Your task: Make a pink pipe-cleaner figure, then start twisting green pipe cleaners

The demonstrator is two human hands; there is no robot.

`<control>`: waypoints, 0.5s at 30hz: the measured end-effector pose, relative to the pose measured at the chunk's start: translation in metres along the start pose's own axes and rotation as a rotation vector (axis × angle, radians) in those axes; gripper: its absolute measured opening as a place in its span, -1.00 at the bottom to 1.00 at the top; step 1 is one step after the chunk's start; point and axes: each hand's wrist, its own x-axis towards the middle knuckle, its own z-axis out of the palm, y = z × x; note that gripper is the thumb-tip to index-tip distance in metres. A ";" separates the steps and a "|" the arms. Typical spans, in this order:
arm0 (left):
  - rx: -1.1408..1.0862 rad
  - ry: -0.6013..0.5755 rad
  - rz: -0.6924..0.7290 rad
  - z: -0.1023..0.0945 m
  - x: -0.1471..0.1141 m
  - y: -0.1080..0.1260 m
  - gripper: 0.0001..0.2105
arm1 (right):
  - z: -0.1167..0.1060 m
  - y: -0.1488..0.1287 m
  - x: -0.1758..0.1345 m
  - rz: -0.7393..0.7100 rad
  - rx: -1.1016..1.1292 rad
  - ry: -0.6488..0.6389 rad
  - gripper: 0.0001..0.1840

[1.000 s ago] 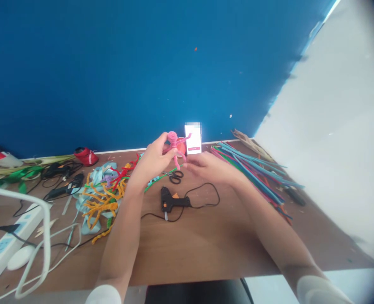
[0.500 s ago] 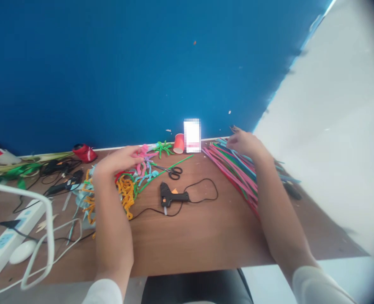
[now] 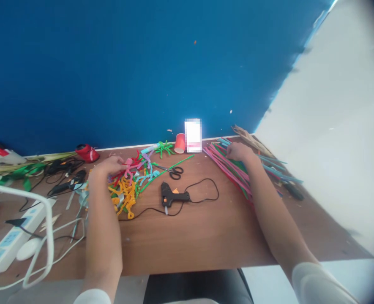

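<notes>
My left hand [image 3: 110, 164] is over the pile of bent pipe cleaners, its fingertips closed at a pink pipe cleaner piece [image 3: 131, 169]. Orange pipe cleaners [image 3: 128, 194] lie just below it, with purple and light blue ones to its right. My right hand [image 3: 241, 152] rests on the bundle of straight pipe cleaners [image 3: 218, 160], fingers curled down among the pink, green and blue stems. Which stem it pinches is hidden. Between the hands lie black scissors [image 3: 176, 172], a long green pipe cleaner [image 3: 182, 162] and a black glue gun [image 3: 174, 196].
A red paper cup [image 3: 179, 144] lies on its side by the blue wall, next to a blurred bright screen [image 3: 193, 136]. At the left are a white power strip [image 3: 18, 234], a white bent frame [image 3: 49, 228], cables and a red roll [image 3: 87, 153]. Dried husks [image 3: 248, 137] lie at the back right.
My left hand has moved left and slightly down with the pink piece, uncovering a light blue tube and red stems. My right hand has lowered into the straight pipe cleaners, revealing the husks behind.
</notes>
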 end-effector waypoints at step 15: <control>-0.086 -0.029 0.399 -0.030 -0.094 0.128 -0.52 | 0.007 -0.024 -0.002 -0.089 -0.033 -0.120 -0.76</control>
